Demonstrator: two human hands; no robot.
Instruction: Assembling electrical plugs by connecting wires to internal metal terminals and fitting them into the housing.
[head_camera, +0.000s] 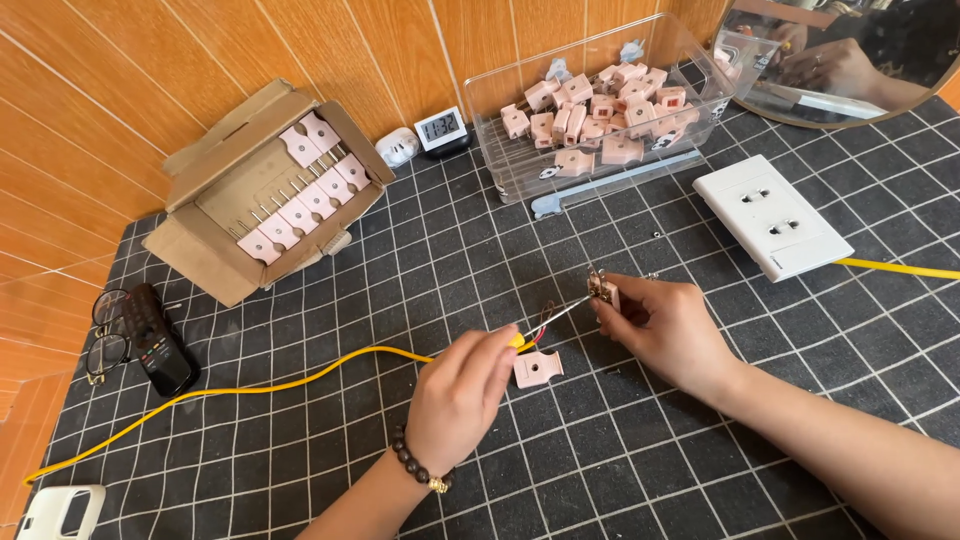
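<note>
My left hand (462, 392) pinches the end of a yellow cable (300, 380), whose red and black wires reach toward a small pink plug half (604, 291). My right hand (668, 330) holds that plug half, its metal prongs pointing up. The plug's pink cover (537, 369) lies flat on the black grid mat (560, 460) between both hands, untouched.
A cardboard box (262, 190) of pink plugs stands at the back left, a clear bin (600, 110) of plugs at the back. A white wall socket (772, 216) with a yellow lead lies to the right. Glasses and a remote (150, 340) rest at left, a small clock (441, 128) by the wall.
</note>
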